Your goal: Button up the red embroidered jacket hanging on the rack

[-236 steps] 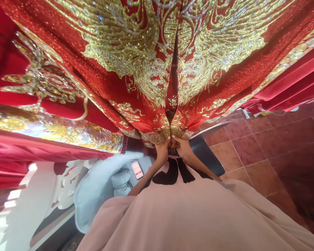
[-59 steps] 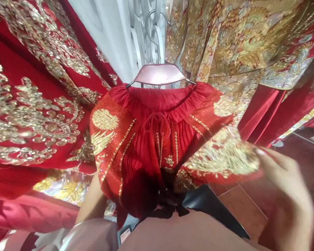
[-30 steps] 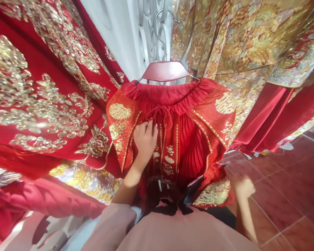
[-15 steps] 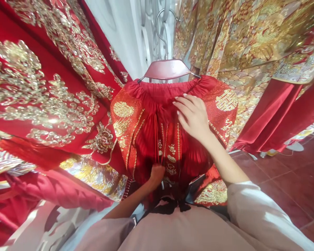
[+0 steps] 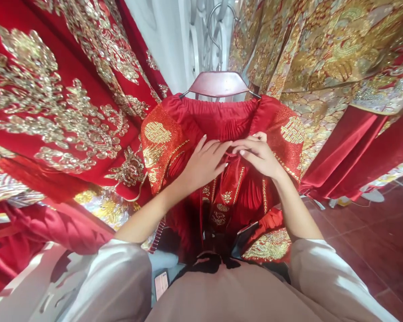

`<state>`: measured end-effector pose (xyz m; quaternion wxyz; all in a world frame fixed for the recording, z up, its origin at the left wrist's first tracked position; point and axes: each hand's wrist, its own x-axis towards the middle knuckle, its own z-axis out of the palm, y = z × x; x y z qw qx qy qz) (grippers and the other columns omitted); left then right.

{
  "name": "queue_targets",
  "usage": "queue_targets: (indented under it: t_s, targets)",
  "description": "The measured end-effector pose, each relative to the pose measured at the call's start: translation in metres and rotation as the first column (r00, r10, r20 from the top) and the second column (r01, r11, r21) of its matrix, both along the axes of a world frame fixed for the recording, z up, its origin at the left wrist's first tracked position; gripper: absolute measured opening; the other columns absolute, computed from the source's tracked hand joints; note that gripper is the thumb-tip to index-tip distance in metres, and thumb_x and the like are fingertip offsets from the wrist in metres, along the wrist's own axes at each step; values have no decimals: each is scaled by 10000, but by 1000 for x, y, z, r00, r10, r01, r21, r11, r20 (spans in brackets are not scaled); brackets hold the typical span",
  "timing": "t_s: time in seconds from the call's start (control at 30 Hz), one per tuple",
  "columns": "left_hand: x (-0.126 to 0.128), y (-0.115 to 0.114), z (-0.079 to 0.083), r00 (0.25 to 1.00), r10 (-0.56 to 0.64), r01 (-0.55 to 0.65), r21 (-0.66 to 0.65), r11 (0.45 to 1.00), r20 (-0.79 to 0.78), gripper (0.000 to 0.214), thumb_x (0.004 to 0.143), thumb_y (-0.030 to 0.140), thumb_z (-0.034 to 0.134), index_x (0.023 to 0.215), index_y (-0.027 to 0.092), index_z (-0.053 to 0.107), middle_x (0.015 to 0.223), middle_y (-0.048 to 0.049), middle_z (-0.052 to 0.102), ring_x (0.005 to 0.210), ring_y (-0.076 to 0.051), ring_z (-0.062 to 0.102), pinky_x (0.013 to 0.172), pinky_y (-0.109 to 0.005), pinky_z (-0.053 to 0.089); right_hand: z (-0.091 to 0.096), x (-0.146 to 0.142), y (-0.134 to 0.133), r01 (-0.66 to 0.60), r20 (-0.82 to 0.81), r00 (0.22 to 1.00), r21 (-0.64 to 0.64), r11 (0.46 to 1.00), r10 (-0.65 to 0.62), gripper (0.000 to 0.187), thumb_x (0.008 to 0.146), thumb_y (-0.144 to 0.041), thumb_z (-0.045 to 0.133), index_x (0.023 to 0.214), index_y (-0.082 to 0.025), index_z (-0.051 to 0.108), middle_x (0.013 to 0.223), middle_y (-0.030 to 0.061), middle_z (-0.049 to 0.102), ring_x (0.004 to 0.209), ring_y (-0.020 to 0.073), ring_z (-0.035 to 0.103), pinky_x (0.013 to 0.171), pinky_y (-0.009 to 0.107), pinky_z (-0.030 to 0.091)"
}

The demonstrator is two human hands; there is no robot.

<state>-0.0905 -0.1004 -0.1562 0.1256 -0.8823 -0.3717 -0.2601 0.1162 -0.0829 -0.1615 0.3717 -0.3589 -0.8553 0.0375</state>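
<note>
A red pleated skirt with gold embroidered panels hangs in front of me from a clip hanger. My left hand reaches across the skirt's gathered top, with its index finger and thumb at a thin red tie; its other fingers are partly spread. From the other side my right hand meets it, fingers bent over the same tie. The fingertips of both hands nearly touch, and the exact grip is partly hidden behind them. Below the hands, a narrow embroidered panel hangs down.
Red cloth with gold beadwork hangs close on the left. Gold brocade garments hang at the right. Behind the hanger is a white scrolled metal rack. A phone lies low by my body. The floor has red tiles.
My left hand has risen from low on the skirt to its top, beside the right hand. My right hand has gone from lying flat on the cloth to bent fingers at the tie.
</note>
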Motion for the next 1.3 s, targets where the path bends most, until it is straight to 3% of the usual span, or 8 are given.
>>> queue_targets:
  t_s: [0.13, 0.27, 0.43, 0.57, 0.7, 0.97, 1.17, 1.3]
  targets:
    - [-23, 3, 6, 991, -131, 120, -237, 964, -30, 176, 839, 345, 563, 880, 206, 663, 974, -11, 646, 991, -170, 565, 1132, -458, 198, 1, 5, 4, -45, -39, 998, -71, 996, 42, 396, 921, -400, 377, 1185, -203, 597, 819, 7, 728, 818, 173, 543, 889, 382, 264]
    - [-51, 0, 14, 949, -309, 257, -418, 871, -62, 331, 856, 423, 535, 633, 213, 661, 1114, -22, 610, 1075, -173, 526, 1141, -472, 105, 6, 5, -9, -176, -70, 983, -80, 981, 170, 371, 933, -407, 356, 1006, -227, 673, 613, -30, 659, 754, 151, 556, 948, 384, 269]
    - [-50, 5, 3, 973, -187, 139, -302, 943, -138, 290, 914, 374, 461, 819, 212, 681, 1040, -23, 646, 1007, -171, 556, 1052, -437, 221, -5, -23, -59, -400, 125, 898, -162, 902, 421, 361, 931, -316, 362, 764, -206, 662, 655, -3, 661, 602, 118, 566, 682, 287, 399]
    - [-31, 8, -11, 963, 23, -53, -106, 993, -267, 357, 896, 317, 507, 1202, 143, 559, 1149, -117, 604, 1033, -255, 525, 900, -419, 326, -35, -53, -70, 73, 297, 955, -221, 972, -4, 277, 921, -268, 402, 926, -201, 670, 738, 26, 688, 588, 140, 600, 551, 262, 351]
    - [-24, 11, -15, 920, 32, -72, -89, 993, -390, 236, 922, 250, 450, 996, 138, 644, 999, -108, 629, 995, -271, 505, 847, -424, 324, -62, -71, -45, 442, 193, 893, -209, 872, -406, 349, 915, -272, 418, 1194, -155, 592, 1006, 109, 705, 800, 224, 669, 636, 289, 430]
    - [-29, 7, -9, 947, -9, -24, -101, 995, -321, 236, 924, 231, 444, 913, 200, 678, 912, -62, 674, 912, -239, 496, 826, -438, 287, -82, -80, -28, 275, -161, 932, -264, 924, -323, 343, 931, -286, 397, 794, -163, 686, 761, 66, 712, 642, 162, 638, 666, 245, 445]
    - [-56, -9, -9, 991, 74, -73, 16, 997, -115, 282, 943, 292, 408, 884, 254, 682, 891, -34, 695, 842, -207, 521, 817, -421, 290, -148, -81, -54, 419, 284, 905, -462, 782, -316, 315, 920, -225, 412, 764, -161, 678, 766, 84, 712, 685, 182, 652, 631, 244, 412]
    - [-68, -20, 7, 995, -83, 77, -110, 991, -52, 282, 914, 414, 446, 923, 246, 673, 948, -36, 683, 887, -196, 571, 871, -392, 345, -123, -51, -70, 445, 290, 893, -467, 764, -343, 275, 887, -216, 468, 706, -184, 673, 666, 51, 691, 612, 160, 642, 604, 229, 418]
